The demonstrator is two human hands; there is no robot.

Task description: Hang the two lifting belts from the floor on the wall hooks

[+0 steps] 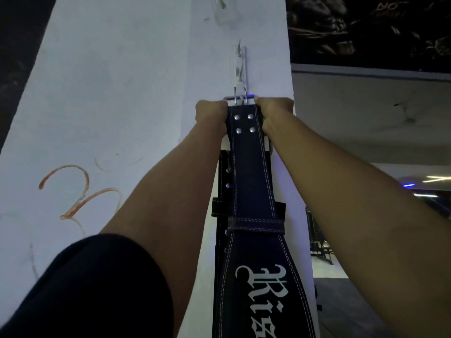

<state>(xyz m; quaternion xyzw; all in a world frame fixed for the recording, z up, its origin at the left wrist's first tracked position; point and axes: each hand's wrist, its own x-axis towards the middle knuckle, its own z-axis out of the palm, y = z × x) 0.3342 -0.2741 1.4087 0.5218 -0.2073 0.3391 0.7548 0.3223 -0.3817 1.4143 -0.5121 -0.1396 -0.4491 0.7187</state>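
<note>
Far out from the left hand [211,112], toward the picture's left edge, the white wall [109,93] carries a reddish scrawl [73,191]; it is too loose to read as a letter or a number. The left hand itself is clamped on the left edge of the front belt [246,154], right at its top end. Just below that hand, and behind the front belt, a second belt [222,181] lies flat to the wall, only its left margin with rivets and a loop showing. It looks already hung, though its own hook is hidden.

Between the two hands sits the metal buckle [240,97], its prongs pointing up at the wall hook [240,69], which is just above both sets of knuckles. That is the relation the next move turns on: the buckle frame seems to be at the hook's lower tip, and whether it has caught cannot be told. The belt's long axis runs straight down from the hands, so its weight hangs plumb below. Both hands are equally near the hook.

The right hand [273,112] is closed on the belt's right edge, level with the left. Well below the hands, white blackletter script on the wide part of the belt begins "Ris"; the rest is cut off.
</note>
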